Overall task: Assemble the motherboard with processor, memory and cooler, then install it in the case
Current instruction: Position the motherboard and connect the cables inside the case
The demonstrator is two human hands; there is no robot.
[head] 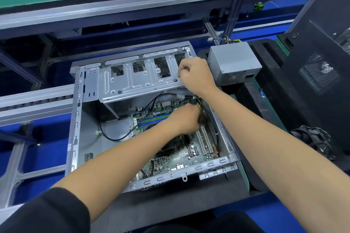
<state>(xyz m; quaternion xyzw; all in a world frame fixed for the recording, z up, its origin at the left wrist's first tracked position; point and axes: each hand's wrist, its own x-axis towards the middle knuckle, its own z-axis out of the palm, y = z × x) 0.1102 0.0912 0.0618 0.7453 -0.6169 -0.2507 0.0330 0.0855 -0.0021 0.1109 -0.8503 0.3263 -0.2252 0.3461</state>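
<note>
— Head view, what's on the desk (pixel 189 206)?
— Open case (pixel 75 119) lying on its side, motherboard (pixel 180 157) seated flat inside, toward the right wall. Blue and green memory slots (pixel 151 118) showing near the board's far end, white expansion slots (pixel 205 141) along the right edge.

— Left hand (pixel 186 119)?
— Reaching down into the case, over the board's far right part, fingers curled under. Cannot tell what, if anything, held; fingertips hidden beneath the hand.

— Right hand (pixel 195 73)?
— Raised at the far right corner of the case, closed in a fist against the drive cage (pixel 132 81). Seems to pinch something thin there; too small to make out.

— Cables?
— Black cable (pixel 121 138) looping across the case floor left of the board and up toward the cage. Another black cable (pixel 216 128) running along the right wall.

— Around the case?
— Grey power supply (pixel 233 62) just beyond the far right corner, on black foam (pixel 265 100). Black side panel (pixel 322 62) leaning at far right. Black fan (pixel 314 143) lying below it. Dark sleeve (pixel 47 212) at lower left.
</note>
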